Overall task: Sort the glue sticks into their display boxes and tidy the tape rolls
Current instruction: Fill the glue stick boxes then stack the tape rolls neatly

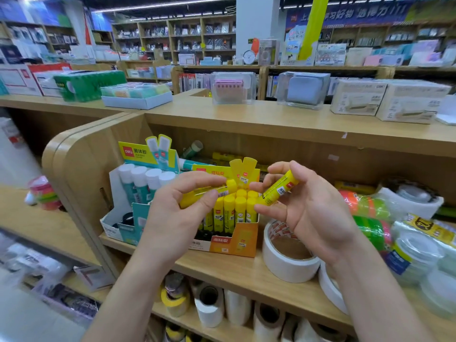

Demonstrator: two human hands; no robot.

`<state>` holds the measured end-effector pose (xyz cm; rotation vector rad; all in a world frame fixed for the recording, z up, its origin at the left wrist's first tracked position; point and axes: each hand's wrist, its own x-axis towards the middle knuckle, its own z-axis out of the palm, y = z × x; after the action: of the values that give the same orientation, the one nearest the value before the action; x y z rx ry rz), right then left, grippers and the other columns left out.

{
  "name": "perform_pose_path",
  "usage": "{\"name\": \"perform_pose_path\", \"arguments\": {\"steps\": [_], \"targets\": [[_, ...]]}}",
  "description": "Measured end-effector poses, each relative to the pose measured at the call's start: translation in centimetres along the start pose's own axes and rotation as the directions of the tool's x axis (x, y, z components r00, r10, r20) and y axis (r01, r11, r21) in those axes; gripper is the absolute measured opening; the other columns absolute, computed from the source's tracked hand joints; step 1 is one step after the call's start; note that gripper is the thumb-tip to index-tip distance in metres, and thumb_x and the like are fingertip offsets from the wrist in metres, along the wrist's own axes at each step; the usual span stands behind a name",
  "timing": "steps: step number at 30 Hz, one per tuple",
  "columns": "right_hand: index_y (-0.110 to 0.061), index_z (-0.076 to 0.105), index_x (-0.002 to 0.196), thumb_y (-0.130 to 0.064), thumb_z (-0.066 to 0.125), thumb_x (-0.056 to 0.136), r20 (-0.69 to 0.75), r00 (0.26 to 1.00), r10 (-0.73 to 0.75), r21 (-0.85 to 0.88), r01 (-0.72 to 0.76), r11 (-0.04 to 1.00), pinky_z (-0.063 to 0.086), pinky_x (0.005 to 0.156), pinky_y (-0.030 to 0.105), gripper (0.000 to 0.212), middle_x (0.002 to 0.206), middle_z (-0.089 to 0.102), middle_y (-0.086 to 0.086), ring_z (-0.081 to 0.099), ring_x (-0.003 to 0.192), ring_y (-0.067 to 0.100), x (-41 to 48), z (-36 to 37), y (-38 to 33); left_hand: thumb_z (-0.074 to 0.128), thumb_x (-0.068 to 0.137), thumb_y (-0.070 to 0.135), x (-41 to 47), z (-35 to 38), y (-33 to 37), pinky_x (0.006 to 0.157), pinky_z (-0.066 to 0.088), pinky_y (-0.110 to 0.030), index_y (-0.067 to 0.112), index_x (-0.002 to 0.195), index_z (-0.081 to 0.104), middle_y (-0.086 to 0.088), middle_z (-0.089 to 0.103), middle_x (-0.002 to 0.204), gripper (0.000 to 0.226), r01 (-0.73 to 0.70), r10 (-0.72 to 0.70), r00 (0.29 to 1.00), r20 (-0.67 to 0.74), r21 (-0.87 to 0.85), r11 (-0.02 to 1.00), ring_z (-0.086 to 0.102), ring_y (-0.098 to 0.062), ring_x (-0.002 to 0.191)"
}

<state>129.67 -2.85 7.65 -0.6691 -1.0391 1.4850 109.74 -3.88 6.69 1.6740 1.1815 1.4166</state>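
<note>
Far left on the wooden shelf (222,271): a teal-and-white card display box (122,213), with white-capped teal glue sticks (139,181) standing in it. Next, the left hand (172,218), fingers and thumb pinching a yellow plastic glue stick (192,197) held nearly level, cap to the right. Just behind both hands sits the yellow-and-orange card display box (237,243), its rows of yellow sticks upright, with a gap at the front left. The right hand (308,213) has fingers curled round a second yellow glue stick (278,190), tilted with its cap up and to the right. Right of the box, a wide white tape roll (286,265) lies flat. Neon tape rolls (365,206) and clear wrapped tape rolls (419,255) are piled far right.

The sticks look light, stiff and smooth, likely a bit slippery. Best taken mid-barrel, not by the cap, which could pull off. The card boxes are flimsy, so drop the sticks in straight.
</note>
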Motion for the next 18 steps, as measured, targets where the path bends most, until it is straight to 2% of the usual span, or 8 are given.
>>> {"name": "perform_pose_path", "arguments": {"steps": [2, 4, 6, 8, 10, 13, 16, 18], "targets": [[-0.006, 0.062, 0.106, -0.035, 0.049, 0.086, 0.008, 1.000, -0.007, -0.050, 0.008, 0.999, 0.059, 0.065, 0.039, 0.038, 0.094, 0.054, 0.014, 0.065, 0.106, 0.035, 0.0, 0.1, 0.1, 0.066, 0.076, 0.027, 0.0, -0.1, -0.2, 0.079, 0.056, -0.029, 0.030, 0.099, 0.070, 0.017, 0.068, 0.102, 0.023, 0.012, -0.012, 1.000, 0.019, -0.040, 0.999, 0.062, -0.007, 0.103], [-0.007, 0.058, 0.113, -0.037, 0.047, 0.089, 0.032, 0.999, 0.010, -0.050, -0.008, 0.999, 0.060, 0.065, 0.041, 0.040, 0.096, 0.056, 0.015, 0.066, 0.102, 0.038, 0.1, 0.1, 0.3, 0.071, 0.070, 0.025, 0.0, 0.0, -0.6, 0.076, 0.058, -0.031, 0.026, 0.098, 0.067, 0.007, 0.070, 0.099, 0.028, 0.011, -0.010, 1.000, 0.008, -0.098, 0.995, 0.066, -0.014, 0.098], [-0.013, 0.056, 0.112, -0.039, 0.043, 0.092, 0.058, 0.998, 0.011, -0.048, -0.008, 0.999, 0.060, 0.063, 0.043, 0.036, 0.092, 0.060, 0.016, 0.067, 0.095, 0.038, 0.2, 0.0, 0.5, 0.073, 0.067, 0.026, 0.1, 0.0, -0.8, 0.076, 0.058, -0.036, 0.022, 0.097, 0.064, 0.001, 0.072, 0.096, 0.032, -0.001, -0.002, 1.000, -0.021, -0.117, 0.993, 0.068, -0.017, 0.094], [-0.016, 0.054, 0.110, -0.044, 0.041, 0.092, 0.053, 0.999, 0.003, -0.093, 0.002, 0.996, 0.057, 0.056, 0.038, 0.036, 0.081, 0.059, 0.015, 0.065, 0.081, 0.032, 0.2, 0.0, 0.5, 0.068, 0.073, 0.032, 0.3, -0.1, -0.9, 0.074, 0.059, -0.034, 0.025, 0.101, 0.062, 0.005, 0.071, 0.096, 0.030, -0.016, 0.014, 1.000, -0.012, -0.098, 0.995, 0.069, -0.013, 0.092], [-0.017, 0.055, 0.112, -0.053, 0.039, 0.090, 0.023, 1.000, -0.007, -0.157, 0.010, 0.988, 0.045, 0.049, 0.031, 0.044, 0.071, 0.051, 0.012, 0.054, 0.066, 0.024, 0.3, -0.2, 0.5, 0.056, 0.085, 0.040, 0.4, -0.2, -1.2, 0.071, 0.057, -0.031, 0.030, 0.110, 0.055, 0.010, 0.066, 0.098, 0.028, -0.031, 0.033, 0.998, 0.055, -0.041, 0.999, 0.066, -0.011, 0.092], [-0.018, 0.059, 0.118, -0.058, 0.034, 0.091, 0.029, 0.999, -0.019, -0.229, 0.025, 0.973, 0.025, 0.052, 0.033, 0.054, 0.069, 0.041, 0.008, 0.036, 0.059, 0.018, 0.6, -0.7, 0.3, 0.047, 0.092, 0.043, 0.6, -0.1, -1.9, 0.075, 0.054, -0.033, 0.035, 0.117, 0.046, 0.010, 0.060, 0.101, 0.026, -0.066, 0.060, 0.991, 0.122, 0.043, 0.997, 0.062, -0.012, 0.095], [-0.029, 0.063, 0.115, -0.055, 0.037, 0.096, 0.066, 0.998, -0.018, -0.424, 0.045, 0.904, 0.027, 0.052, 0.033, 0.042, 0.074, 0.045, 0.007, 0.036, 0.063, 0.020, 0.6, -1.1, 0.1, 0.059, 0.084, 0.042, 0.7, 0.3, -2.0, 0.079, 0.057, -0.042, 0.033, 0.112, 0.047, 0.002, 0.069, 0.097, 0.032, -0.044, 0.044, 0.997, 0.064, -0.008, 0.999, 0.067, -0.014, 0.094], [-0.031, 0.064, 0.112, -0.045, 0.041, 0.099, 0.080, 0.996, -0.031, -0.516, 0.068, 0.854, 0.031, 0.053, 0.031, 0.030, 0.075, 0.049, 0.006, 0.039, 0.067, 0.021, 0.4, -1.3, 0.0, 0.059, 0.082, 0.043, 0.8, 0.5, -2.0, 0.079, 0.058, -0.043, 0.031, 0.113, 0.051, 0.001, 0.073, 0.095, 0.034, -0.042, 0.043, 0.998, 0.038, -0.042, 0.998, 0.069, -0.014, 0.093]]}}
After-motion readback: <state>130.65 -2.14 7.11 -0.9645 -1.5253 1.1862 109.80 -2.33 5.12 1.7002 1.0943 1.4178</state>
